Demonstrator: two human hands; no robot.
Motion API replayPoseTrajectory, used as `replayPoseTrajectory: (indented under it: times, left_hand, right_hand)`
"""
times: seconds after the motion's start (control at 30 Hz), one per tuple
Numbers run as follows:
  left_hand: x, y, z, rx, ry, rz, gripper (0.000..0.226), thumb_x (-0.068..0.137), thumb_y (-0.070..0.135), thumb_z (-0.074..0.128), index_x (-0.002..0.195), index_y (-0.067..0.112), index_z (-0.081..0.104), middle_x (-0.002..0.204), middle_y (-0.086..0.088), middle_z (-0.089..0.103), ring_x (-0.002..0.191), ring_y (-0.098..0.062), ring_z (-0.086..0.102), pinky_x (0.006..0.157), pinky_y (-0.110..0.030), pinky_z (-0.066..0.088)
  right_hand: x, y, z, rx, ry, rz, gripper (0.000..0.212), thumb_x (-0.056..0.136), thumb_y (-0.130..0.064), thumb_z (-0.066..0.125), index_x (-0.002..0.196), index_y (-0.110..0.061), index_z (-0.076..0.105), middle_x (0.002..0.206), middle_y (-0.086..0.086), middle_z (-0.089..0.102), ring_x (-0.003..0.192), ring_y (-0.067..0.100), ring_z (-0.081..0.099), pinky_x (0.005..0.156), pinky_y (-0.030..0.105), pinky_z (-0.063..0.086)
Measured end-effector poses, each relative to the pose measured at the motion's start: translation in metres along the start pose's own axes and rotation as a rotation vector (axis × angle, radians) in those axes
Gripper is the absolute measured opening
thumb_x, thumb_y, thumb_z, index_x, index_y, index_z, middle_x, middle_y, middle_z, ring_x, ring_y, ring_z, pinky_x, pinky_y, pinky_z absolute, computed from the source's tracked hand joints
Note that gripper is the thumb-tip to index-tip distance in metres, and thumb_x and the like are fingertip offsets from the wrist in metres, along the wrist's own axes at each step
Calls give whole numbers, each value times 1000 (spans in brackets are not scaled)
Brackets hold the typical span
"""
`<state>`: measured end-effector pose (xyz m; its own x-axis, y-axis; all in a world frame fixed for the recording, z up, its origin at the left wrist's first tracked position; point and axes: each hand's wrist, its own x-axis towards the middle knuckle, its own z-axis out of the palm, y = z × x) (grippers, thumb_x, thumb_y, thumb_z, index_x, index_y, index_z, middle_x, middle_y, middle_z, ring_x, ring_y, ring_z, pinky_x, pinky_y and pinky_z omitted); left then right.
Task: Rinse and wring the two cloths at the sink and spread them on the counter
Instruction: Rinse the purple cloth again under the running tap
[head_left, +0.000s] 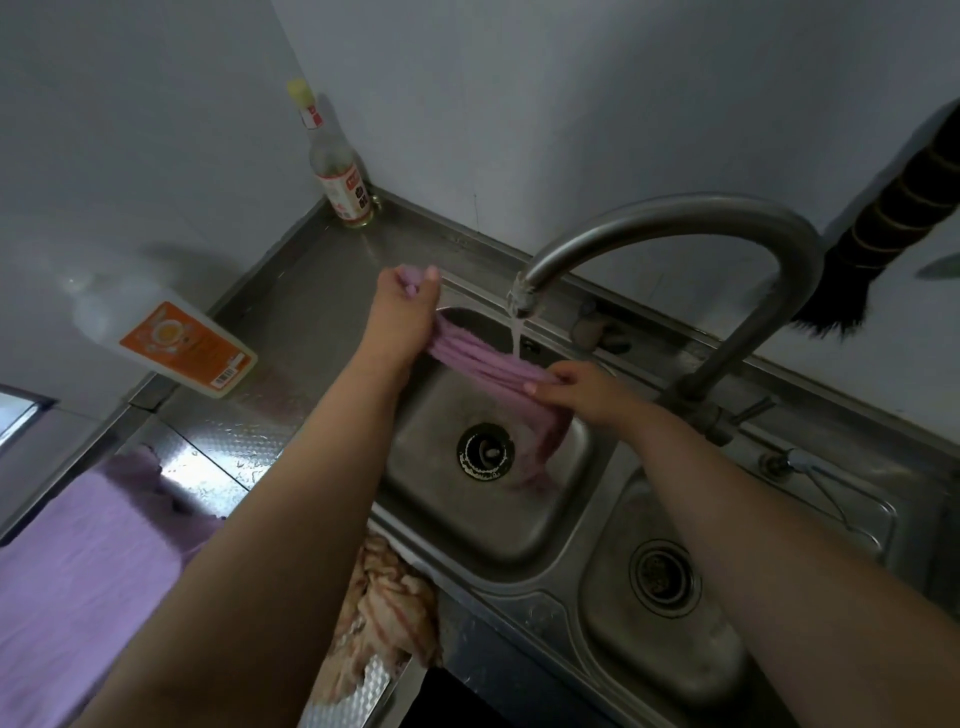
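Steel sink (519, 540), both hands gripping purple cloth (488, 364)

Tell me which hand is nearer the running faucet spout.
Right. The right hand grips the purple cloth just below and right of the faucet spout, beside the water stream. The left hand grips the cloth's other end, farther off to the spout's left.
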<state>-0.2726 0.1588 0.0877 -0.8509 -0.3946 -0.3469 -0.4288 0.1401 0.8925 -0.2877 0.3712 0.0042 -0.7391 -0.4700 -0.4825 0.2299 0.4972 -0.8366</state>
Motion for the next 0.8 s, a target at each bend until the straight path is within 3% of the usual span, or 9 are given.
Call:
replayPoseTrajectory:
  times: [0.07,0.13,0.2,0.27,0.33,0.47,0.57,0.63,0.8]
  left_hand:
    - [1,-8,-3,277,-168,38,53,90,41,62,129,17,35,108,0,51,89,-15,58,81,-32,53]
    - [3,-17,-3,528,-444,27,78,82,51,66,144,16,33,128,-4,51,115,-20,54,102,-40,45]
    - [2,-21,-3,686,-629,35,59,84,53,60,128,13,57,121,-8,61,106,-17,58,96,-34,46]
    - [3,-24,-4,536,-606,94,50,91,43,56,99,-6,64,94,-23,59,79,-22,55,73,-27,44]
    - [2,-25,-8,362,-527,167,53,97,37,49,88,-16,54,80,-24,49,68,-21,48,65,-29,41]
    - [-1,-22,-4,19,-321,47,51,102,43,38,91,-2,61,79,-17,59,73,-21,58,78,-34,50]
    - [-6,-15,3,-185,-181,-44,51,100,49,35,89,4,58,81,-11,65,77,-21,66,82,-33,55]
    - [-8,-13,6,-305,-145,-132,55,96,55,37,95,5,58,88,-13,68,86,-25,68,87,-38,56]
    - [-12,-20,32,-390,-197,-294,55,97,54,38,109,7,64,110,-16,70,101,-28,69,97,-45,51]
  right_hand:
    - [-6,-6,-3,220,8,-17,27,88,-39,62,98,-14,69,96,7,71,91,24,68,87,35,54]
    - [-10,-22,-7,407,-9,-41,28,94,-36,54,100,-13,69,99,9,72,93,23,70,86,36,55]
    - [-11,-37,-10,451,11,-53,34,96,-38,50,98,-10,69,95,9,73,90,21,70,77,30,56]
    - [-10,-46,-12,418,53,-33,39,95,-43,50,100,-10,69,97,9,72,92,22,70,73,29,56]
    - [-10,-49,-13,319,57,-17,35,93,-43,55,102,-12,69,100,10,71,95,26,69,74,31,55]
    - [-11,-45,-17,109,-67,-19,32,83,-29,72,111,-25,56,103,-2,61,94,19,64,80,33,54]
    - [-11,-45,-20,-28,-76,-49,15,88,-33,66,95,-21,59,92,1,63,84,16,59,80,36,48]
    - [-14,-47,-23,-170,-35,-60,22,92,-42,57,81,-24,61,79,-4,59,74,11,54,72,30,41]
    - [-18,-59,-2,129,236,-69,28,100,-35,46,77,-23,58,69,-11,55,60,-3,50,54,16,39]
